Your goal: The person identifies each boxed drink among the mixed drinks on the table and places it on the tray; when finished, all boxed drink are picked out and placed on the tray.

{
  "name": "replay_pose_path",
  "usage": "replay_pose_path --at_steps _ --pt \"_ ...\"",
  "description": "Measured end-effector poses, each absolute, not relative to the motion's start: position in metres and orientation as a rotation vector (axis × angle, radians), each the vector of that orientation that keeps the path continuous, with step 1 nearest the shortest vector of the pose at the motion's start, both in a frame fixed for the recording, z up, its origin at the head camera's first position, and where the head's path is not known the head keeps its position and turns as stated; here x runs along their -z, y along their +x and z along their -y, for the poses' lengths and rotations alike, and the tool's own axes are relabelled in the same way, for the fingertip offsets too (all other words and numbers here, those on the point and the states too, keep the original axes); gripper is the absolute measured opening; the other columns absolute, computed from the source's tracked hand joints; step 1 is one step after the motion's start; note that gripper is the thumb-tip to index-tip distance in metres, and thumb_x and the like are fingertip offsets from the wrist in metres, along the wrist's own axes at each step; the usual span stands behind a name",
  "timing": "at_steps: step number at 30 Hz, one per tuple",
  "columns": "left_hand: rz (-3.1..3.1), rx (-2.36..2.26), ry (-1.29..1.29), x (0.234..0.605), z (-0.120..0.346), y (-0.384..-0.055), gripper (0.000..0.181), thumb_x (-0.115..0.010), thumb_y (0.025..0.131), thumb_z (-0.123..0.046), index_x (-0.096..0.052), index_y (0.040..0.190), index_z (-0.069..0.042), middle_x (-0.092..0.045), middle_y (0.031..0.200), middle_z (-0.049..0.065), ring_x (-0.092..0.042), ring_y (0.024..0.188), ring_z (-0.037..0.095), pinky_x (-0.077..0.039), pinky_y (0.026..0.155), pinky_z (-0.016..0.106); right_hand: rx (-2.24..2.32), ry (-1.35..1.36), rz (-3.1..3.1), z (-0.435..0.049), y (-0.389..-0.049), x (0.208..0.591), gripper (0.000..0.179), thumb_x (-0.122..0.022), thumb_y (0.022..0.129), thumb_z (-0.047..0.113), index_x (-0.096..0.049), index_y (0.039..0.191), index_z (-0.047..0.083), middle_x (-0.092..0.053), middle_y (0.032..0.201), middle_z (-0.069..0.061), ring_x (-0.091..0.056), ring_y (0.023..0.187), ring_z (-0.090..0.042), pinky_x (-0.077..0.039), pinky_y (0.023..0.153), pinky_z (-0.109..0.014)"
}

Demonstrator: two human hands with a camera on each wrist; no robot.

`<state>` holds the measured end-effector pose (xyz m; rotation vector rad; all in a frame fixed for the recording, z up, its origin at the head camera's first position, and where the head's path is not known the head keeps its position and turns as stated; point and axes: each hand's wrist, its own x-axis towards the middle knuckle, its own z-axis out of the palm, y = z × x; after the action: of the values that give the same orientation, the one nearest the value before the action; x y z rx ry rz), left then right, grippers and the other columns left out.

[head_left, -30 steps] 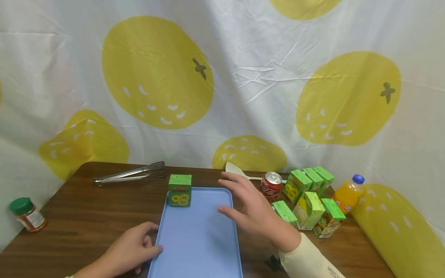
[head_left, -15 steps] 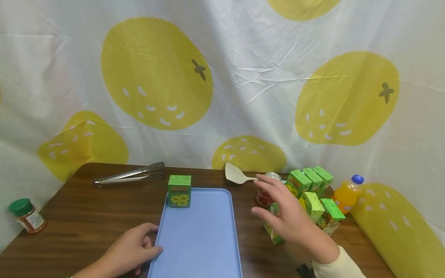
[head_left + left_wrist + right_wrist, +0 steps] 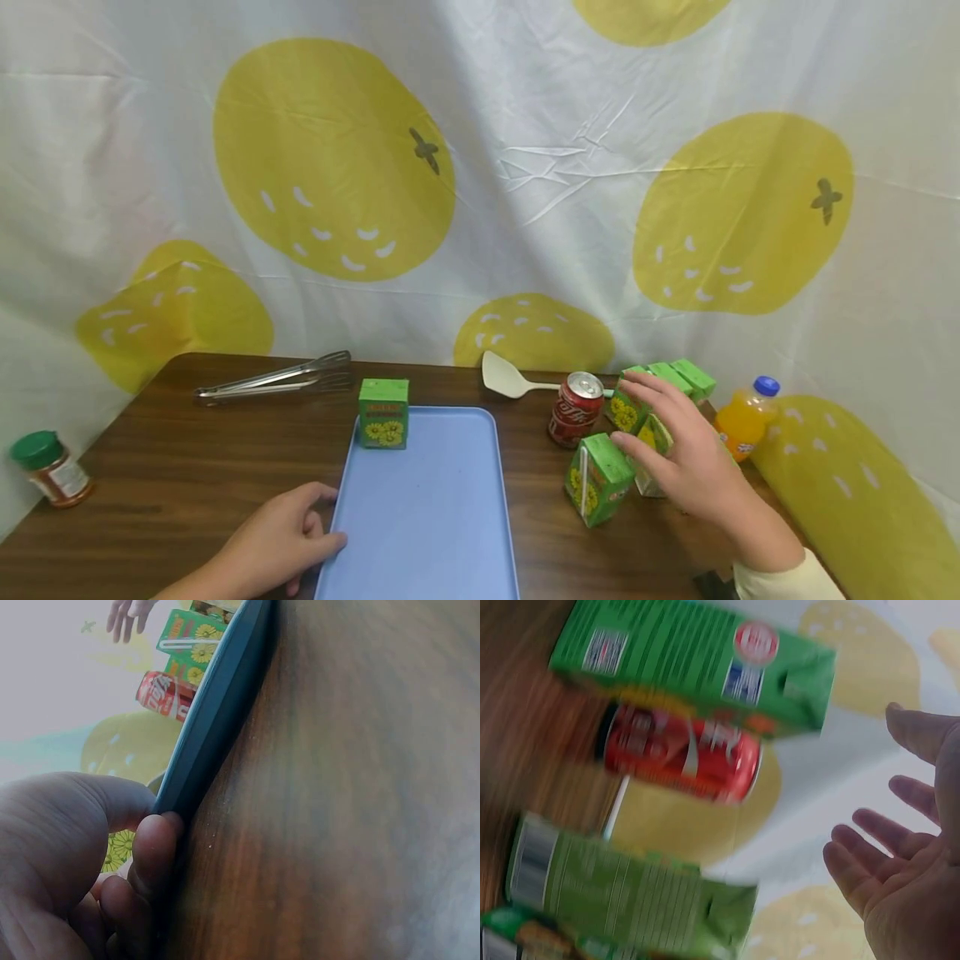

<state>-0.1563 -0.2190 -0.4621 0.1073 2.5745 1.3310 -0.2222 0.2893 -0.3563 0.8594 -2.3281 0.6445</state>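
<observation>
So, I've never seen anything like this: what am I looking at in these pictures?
There's no machine at work here, just a person's left hand and right hand. The wide picture comes from a camera worn on the head; the two close-ups come from cameras on each wrist.

On the wooden table lies a blue tray, with one green carton at its far left corner. To the right stand a red can, more cartons and an orange drink bottle. Farther back lie metal tongs and a pale spatula.

The left hand grips the tray's edge. The right hand is open, holding nothing.
</observation>
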Motion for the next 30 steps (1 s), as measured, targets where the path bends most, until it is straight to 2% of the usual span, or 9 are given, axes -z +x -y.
replay_pose_path --at_steps 5,8,10,12,13,20,30 --pt "-2.567 -1.362 0.138 0.464 0.22 -0.156 0.069 -0.089 0.095 -0.027 -0.058 0.146 0.009 -0.066 0.069 0.005 -0.059 0.045 0.02 -0.04 0.044 0.028 -0.582 0.796 2.355 -0.308 -0.229 0.356 0.074 -0.094 0.087 0.004 -0.063 0.153 0.008 -0.059 0.159 -0.014 -0.056 0.143 -0.043 -0.024 0.118 -0.01" --pt "-2.562 -1.378 0.156 0.464 0.22 -0.155 0.069 -0.088 0.095 -0.026 -0.058 0.145 0.009 -0.066 0.069 0.005 -0.059 0.044 0.02 -0.04 0.043 0.028 -0.519 0.747 2.395 -0.316 -0.232 0.358 0.072 -0.095 0.088 0.009 -0.063 0.153 0.007 -0.059 0.159 -0.014 -0.057 0.142 -0.044 -0.042 0.12 -0.031" --pt "-2.563 -1.383 0.165 0.464 0.22 -0.155 0.068 -0.088 0.095 -0.026 -0.058 0.145 0.009 -0.065 0.068 0.005 -0.059 0.044 0.02 -0.04 0.043 0.027 -0.479 0.723 2.418 -0.32 -0.234 0.359 0.071 -0.094 0.089 0.012 -0.063 0.153 0.006 -0.058 0.159 -0.015 -0.057 0.141 -0.045 -0.05 0.114 -0.051" --pt "-2.563 -1.385 0.168 0.463 0.22 -0.155 0.068 -0.089 0.095 -0.026 -0.058 0.145 0.009 -0.065 0.068 0.005 -0.059 0.044 0.02 -0.04 0.043 0.028 -0.45 0.711 2.436 -0.323 -0.235 0.359 0.07 -0.094 0.09 0.014 -0.063 0.152 0.005 -0.058 0.159 -0.018 -0.057 0.14 -0.047 -0.051 0.103 -0.068" --pt "-2.563 -1.385 0.169 0.463 0.22 -0.155 0.068 -0.089 0.095 -0.026 -0.058 0.145 0.009 -0.065 0.068 0.005 -0.058 0.044 0.019 -0.04 0.043 0.028 -0.438 0.709 2.442 -0.324 -0.237 0.36 0.07 -0.094 0.091 0.015 -0.063 0.152 0.004 -0.058 0.158 -0.019 -0.058 0.139 -0.048 -0.051 0.102 -0.07" --pt "-2.564 -1.388 0.174 0.462 0.221 -0.156 0.067 -0.088 0.095 -0.026 -0.059 0.144 0.009 -0.065 0.068 0.005 -0.058 0.044 0.019 -0.04 0.043 0.027 -0.306 0.675 2.503 -0.332 -0.244 0.364 0.074 -0.095 0.089 0.022 -0.061 0.152 0.001 -0.058 0.153 -0.026 -0.06 0.132 -0.055 -0.049 0.103 -0.074" --pt "-2.559 -1.395 0.165 0.467 0.222 -0.157 0.067 -0.088 0.094 -0.027 -0.06 0.144 0.009 -0.065 0.069 0.005 -0.058 0.045 0.018 -0.041 0.043 0.026 -0.221 0.559 2.699 -0.338 -0.249 0.367 0.077 -0.087 0.099 0.041 -0.058 0.155 -0.003 -0.058 0.153 -0.028 -0.06 0.131 -0.057 -0.048 0.105 -0.073"
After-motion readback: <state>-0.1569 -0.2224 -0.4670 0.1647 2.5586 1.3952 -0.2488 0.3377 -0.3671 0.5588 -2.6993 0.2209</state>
